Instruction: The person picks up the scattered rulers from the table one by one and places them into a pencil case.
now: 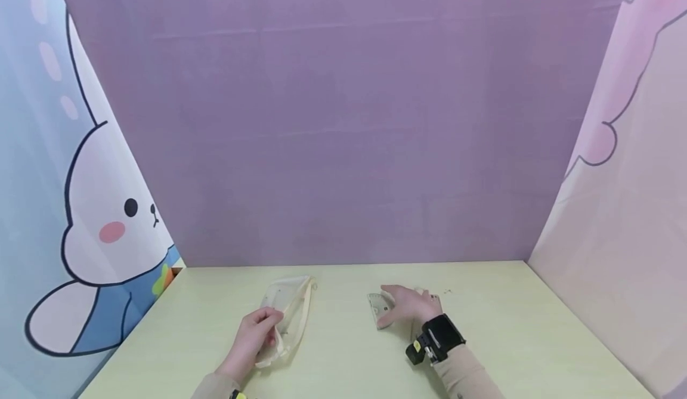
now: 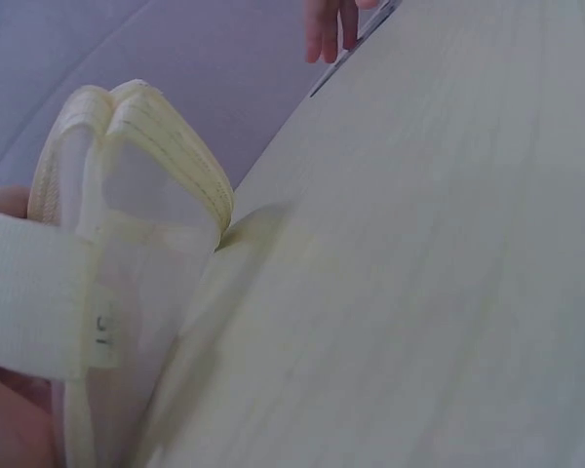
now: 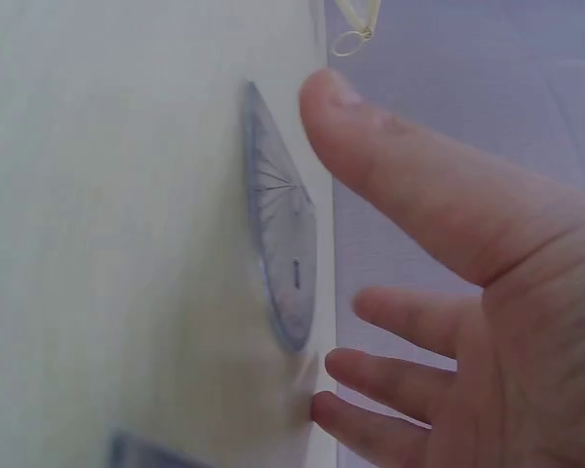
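My left hand grips a see-through zip pouch by its near left side, with the pouch propped up at the table. In the left wrist view the pouch shows a pale yellow zip edge and a white fabric tab. Over to the right, my right hand hovers with thumb and fingers spread around a clear protractor. The right wrist view shows that protractor lying on the table, the thumb beside it and nothing pinched.
Another clear flat piece lies at the lower edge of the right wrist view, mostly cut off. The pale table ends at a purple cloth backdrop, with printed cloths at both sides. A yellow zip-pull loop shows across the table.
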`<state>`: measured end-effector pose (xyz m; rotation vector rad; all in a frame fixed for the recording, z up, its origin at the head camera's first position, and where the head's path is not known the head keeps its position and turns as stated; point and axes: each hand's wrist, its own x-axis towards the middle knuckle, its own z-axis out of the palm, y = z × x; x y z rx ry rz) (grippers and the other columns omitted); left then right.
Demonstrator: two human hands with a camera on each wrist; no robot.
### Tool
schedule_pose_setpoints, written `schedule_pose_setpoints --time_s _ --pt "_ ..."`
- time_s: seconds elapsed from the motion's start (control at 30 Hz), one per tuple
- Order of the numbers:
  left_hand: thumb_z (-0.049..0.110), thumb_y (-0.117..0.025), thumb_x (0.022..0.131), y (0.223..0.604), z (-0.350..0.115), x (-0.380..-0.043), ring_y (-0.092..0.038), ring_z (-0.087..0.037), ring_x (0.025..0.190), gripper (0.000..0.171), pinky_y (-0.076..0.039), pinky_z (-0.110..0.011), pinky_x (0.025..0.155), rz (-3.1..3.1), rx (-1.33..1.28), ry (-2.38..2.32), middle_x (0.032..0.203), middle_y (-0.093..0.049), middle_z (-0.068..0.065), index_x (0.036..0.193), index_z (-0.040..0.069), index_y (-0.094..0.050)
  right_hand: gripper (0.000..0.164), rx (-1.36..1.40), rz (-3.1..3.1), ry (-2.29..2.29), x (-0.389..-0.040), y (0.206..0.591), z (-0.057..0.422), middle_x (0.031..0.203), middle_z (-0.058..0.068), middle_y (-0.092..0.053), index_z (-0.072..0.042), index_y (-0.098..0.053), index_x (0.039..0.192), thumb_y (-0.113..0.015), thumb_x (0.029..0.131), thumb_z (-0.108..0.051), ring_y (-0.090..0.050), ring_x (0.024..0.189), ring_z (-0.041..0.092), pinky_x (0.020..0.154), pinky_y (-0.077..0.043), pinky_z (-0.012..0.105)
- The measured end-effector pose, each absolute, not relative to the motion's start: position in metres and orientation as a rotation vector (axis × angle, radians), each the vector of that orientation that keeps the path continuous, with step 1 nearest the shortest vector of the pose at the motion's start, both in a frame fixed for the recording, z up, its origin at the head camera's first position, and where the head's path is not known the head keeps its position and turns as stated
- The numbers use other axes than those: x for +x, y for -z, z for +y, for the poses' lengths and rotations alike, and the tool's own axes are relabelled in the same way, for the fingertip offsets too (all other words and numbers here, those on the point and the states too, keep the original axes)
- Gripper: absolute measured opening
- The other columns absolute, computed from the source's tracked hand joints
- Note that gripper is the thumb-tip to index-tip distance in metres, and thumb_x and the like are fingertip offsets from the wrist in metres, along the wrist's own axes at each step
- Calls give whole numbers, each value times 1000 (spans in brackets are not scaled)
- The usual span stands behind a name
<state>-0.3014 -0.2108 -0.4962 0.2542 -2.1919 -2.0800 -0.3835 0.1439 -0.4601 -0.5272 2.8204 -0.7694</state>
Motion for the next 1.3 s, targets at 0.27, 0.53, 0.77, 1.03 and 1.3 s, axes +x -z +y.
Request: schedule_pose_setpoints --time_s 0.27,0.53,0.77,1.03,1.3 --pt "14 -68 88 495 -209 -305 -48 -11 53 21 -45 -21 49 -2211 260 2074 63 -52 -2 97 -5 -65 92 -544 2880 723 -383 468 142 142 15 -48 -10 -54 137 -87 60 -48 -44 129 39 98 -5 79" --pt "12 -68 87 496 -208 -306 -48 -12 54 22 -46 -21 50 -2218 249 2071 64 -52 -2 96 -7 -64 87 -614 2868 755 -384 470 142 141 25 -44 -1 -56 133 -88 62 -41 -42 127 45 102 -26 69" --pt "13 -68 87 496 -207 -306 -48 -12 53 19 -45 -21 50 -2210 233 2064 63 -52 -2 92 -5 -64 91 -582 2894 745 -383 470 142 142 23 -42 -1 -55 133 -88 60 -43 -40 128 44 99 -18 75" --pt "11 -68 85 503 -209 -302 -47 -12 52 20 -45 -22 50 -2203 231 2046 61 -51 -2 91 -7 -64 86 -608 2871 790 -378 471 139 139 27 -44 3 -58 129 -90 60 -38 -42 126 47 99 -25 73" --pt "11 -68 85 502 -210 -302 -47 -12 53 19 -45 -21 50 -2200 236 2047 62 -51 -2 90 -6 -64 81 -619 2869 783 -378 467 136 136 28 -47 4 -60 125 -90 60 -35 -44 124 47 100 -34 64"
